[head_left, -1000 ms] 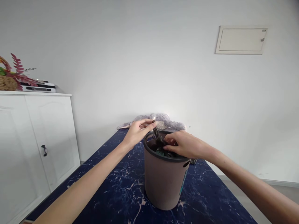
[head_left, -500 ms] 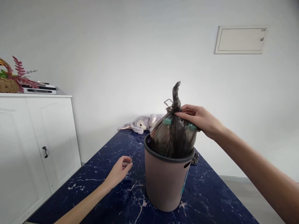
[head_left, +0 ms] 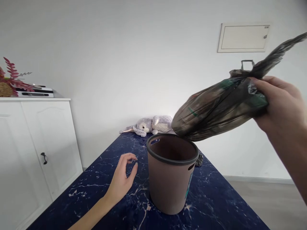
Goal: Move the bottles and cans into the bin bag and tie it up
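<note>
My right hand (head_left: 281, 102) grips a knotted dark garbage bag (head_left: 220, 108) just below its knot. The bag is see-through in places, with pale and green contents. It hangs tilted, its bottom end over the far right rim of a brownish trash can (head_left: 168, 185). The can stands upright on the blue marbled table, and its visible inside wall is bare; its floor is hidden. My left hand (head_left: 123, 175) hovers left of the can, fingers curved and apart, holding nothing and not touching it.
A plush rabbit (head_left: 153, 124) lies at the table's far end by the wall. Crumpled black plastic (head_left: 199, 160) sits behind the can on the right. To the left stands a white cabinet (head_left: 51, 137) with a basket (head_left: 6, 89) on top. The blue table (head_left: 107, 169) has an edge on the right.
My right hand has pulled the garbage bag up out of the trash can and to the right, tilting it. My left hand has opened its fingers a little more beside the can.
</note>
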{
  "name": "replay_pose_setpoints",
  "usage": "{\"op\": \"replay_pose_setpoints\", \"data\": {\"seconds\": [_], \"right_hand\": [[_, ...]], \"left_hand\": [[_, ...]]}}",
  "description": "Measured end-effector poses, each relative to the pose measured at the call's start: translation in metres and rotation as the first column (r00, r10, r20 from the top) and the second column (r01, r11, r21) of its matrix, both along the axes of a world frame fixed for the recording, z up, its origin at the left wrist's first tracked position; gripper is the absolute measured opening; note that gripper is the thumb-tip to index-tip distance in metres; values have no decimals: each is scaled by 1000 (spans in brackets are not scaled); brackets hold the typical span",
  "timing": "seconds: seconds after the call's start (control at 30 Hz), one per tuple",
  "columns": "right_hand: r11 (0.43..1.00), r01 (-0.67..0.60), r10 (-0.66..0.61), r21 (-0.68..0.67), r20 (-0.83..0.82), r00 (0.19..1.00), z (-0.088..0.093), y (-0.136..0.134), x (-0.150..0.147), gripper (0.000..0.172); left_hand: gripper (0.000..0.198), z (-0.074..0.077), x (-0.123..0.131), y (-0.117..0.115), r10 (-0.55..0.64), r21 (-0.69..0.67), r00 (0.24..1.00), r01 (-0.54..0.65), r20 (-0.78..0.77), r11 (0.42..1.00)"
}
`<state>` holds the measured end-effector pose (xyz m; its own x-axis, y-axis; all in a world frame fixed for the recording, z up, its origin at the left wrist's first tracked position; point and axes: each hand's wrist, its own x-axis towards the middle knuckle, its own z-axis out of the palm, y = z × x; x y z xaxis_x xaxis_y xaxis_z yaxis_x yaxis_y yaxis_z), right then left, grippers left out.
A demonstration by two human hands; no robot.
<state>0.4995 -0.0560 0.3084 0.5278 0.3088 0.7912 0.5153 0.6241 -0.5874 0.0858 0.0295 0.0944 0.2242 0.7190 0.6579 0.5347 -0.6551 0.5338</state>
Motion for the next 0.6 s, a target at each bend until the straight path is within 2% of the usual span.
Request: {"op": "replay_pose_setpoints", "data": {"seconds": [0.1, 0.2, 0.3, 0.37, 0.43, 0.5, 0.6], "right_hand": [[999, -26, 31, 30, -157, 987, -16, -11, -1, 19], [991, 30, -40, -132, -75, 996, -43, -12, 0, 16], [937, 7, -13, -350, -15, 1000, -73, -9, 6, 18], [895, -80, 55, -438, -69, 996, -92, -8, 14, 25], [857, -192, 109, -479, -196, 975, -109, -6, 24, 31], [848, -235, 131, -476, -242, 961, -126, -3, 36, 32], [875, -148, 134, -461, -63, 989, -155, 5, 52, 31]], "left_hand": [[18, 27, 20, -18, -45, 273, 999, 39, 14, 961], [33, 48, 39, -33, -149, 420, 984, 175, -93, 891], [46, 61, 53, -39, -220, 418, 941, 313, -256, 853], [47, 66, 60, -37, -238, 381, 916, 356, -322, 853], [40, 70, 65, -34, -261, 342, 899, 382, -352, 858], [31, 74, 66, -31, -287, 317, 884, 410, -369, 855], [25, 76, 64, -28, -291, 322, 884, 413, -365, 852]]}}
